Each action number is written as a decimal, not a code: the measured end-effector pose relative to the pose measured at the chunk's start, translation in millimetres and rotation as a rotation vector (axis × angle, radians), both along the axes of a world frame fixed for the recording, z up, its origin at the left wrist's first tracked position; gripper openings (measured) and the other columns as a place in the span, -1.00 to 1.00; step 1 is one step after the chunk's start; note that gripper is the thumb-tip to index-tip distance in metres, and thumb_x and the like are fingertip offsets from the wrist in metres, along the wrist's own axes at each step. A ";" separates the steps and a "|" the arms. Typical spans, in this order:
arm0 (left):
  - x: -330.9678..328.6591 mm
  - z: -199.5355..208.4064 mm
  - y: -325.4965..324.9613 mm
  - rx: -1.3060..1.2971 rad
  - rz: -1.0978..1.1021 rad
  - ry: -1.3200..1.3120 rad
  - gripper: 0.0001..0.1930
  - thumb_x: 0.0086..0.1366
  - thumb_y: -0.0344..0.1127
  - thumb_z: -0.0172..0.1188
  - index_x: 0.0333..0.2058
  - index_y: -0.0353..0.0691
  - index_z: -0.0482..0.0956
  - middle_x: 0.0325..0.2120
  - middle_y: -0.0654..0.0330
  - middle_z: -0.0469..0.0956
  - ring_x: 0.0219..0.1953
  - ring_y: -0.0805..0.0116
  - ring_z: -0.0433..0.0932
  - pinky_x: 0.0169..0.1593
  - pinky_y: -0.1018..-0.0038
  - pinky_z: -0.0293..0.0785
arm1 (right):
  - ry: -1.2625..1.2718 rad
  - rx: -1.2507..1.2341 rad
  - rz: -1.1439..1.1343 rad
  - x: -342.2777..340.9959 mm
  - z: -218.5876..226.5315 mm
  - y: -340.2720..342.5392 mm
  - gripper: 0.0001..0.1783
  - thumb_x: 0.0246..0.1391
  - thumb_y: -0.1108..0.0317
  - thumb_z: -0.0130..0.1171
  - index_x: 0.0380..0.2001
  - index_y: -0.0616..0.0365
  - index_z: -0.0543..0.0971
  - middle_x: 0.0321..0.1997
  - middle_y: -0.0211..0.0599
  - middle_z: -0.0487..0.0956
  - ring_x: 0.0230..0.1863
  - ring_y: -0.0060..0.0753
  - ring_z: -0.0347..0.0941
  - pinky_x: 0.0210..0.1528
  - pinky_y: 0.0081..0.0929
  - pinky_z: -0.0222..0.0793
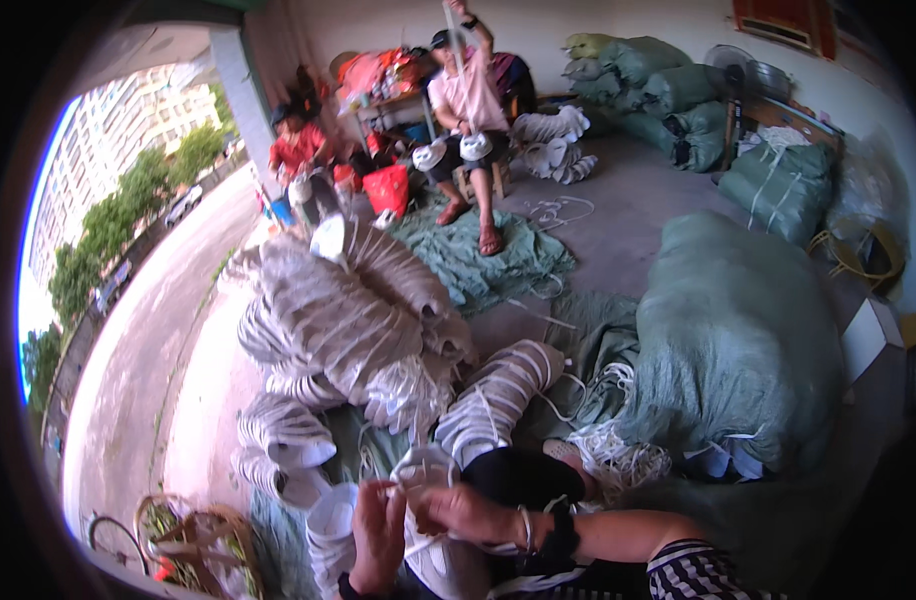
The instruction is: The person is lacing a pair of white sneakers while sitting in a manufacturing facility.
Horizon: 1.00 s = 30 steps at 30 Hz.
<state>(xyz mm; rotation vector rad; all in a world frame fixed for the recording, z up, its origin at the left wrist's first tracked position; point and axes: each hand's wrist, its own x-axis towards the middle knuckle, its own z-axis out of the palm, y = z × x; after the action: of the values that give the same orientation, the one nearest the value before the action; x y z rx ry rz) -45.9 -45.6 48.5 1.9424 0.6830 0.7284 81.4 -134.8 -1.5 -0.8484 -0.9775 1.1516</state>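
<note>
A white shoe upper (433, 562) rests at my lap, low in the middle of the view. My left hand (378, 535) is closed at its left side, fingertips pinched on a thin white bit that looks like a shoelace. Over the upper's opening reaches my right hand (470, 514), its fingers curled in toward the left fingertips; what they grip is hidden and slightly blurred. Just left of my left hand stands a stack of nested white uppers (330, 530). Beyond my knee lies another nested row of uppers (503, 395).
A large heap of bundled uppers (328, 310) fills the middle left. At right are a bulging green sack (738, 340) and a tangle of white laces (618, 462). Two people sit farther off, one in pink (470, 100) raising a lace. A basket (203, 545) stands lower left.
</note>
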 end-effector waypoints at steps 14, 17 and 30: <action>-29.6 -40.3 -27.9 -0.376 0.162 -0.203 -0.77 0.35 -0.47 -0.05 -0.04 -0.33 0.38 -0.38 0.25 0.49 -0.38 0.58 0.44 -0.26 0.65 0.38 | 0.292 -0.260 -1.014 269.3 -11.8 -199.9 -0.83 0.15 0.24 0.04 -0.34 0.08 0.52 -0.74 -0.68 0.13 -0.75 -0.76 0.03 -0.77 -0.70 -0.13; -48.9 -53.2 -25.1 -0.469 0.093 -0.077 -0.84 0.32 -0.47 -0.01 -0.16 -0.39 0.45 -0.50 0.24 0.52 -0.46 0.58 0.48 -0.34 0.65 0.42 | 0.107 -0.441 -0.566 159.7 21.6 -112.3 -0.78 0.18 0.28 -0.06 -0.28 0.16 0.52 -0.64 -0.45 0.41 -0.75 -0.80 0.13 -0.78 -0.83 -0.05; -60.7 -38.6 -22.8 -0.707 -0.091 0.080 -0.85 0.34 -0.37 0.03 -0.37 -0.33 0.46 -0.63 0.33 0.41 -0.63 0.64 0.31 -0.56 0.67 0.21 | -0.921 -0.319 0.530 57.5 56.6 -72.9 -0.80 0.03 0.39 -0.04 -0.42 0.26 0.55 -0.45 -0.07 0.58 -0.45 -0.11 0.53 -0.32 -0.31 0.44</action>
<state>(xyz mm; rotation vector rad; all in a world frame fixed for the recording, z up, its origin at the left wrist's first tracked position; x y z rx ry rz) -106.6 -68.3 10.0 1.3411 0.7675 0.2880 138.9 -207.6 55.1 -1.4949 -1.8830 1.4011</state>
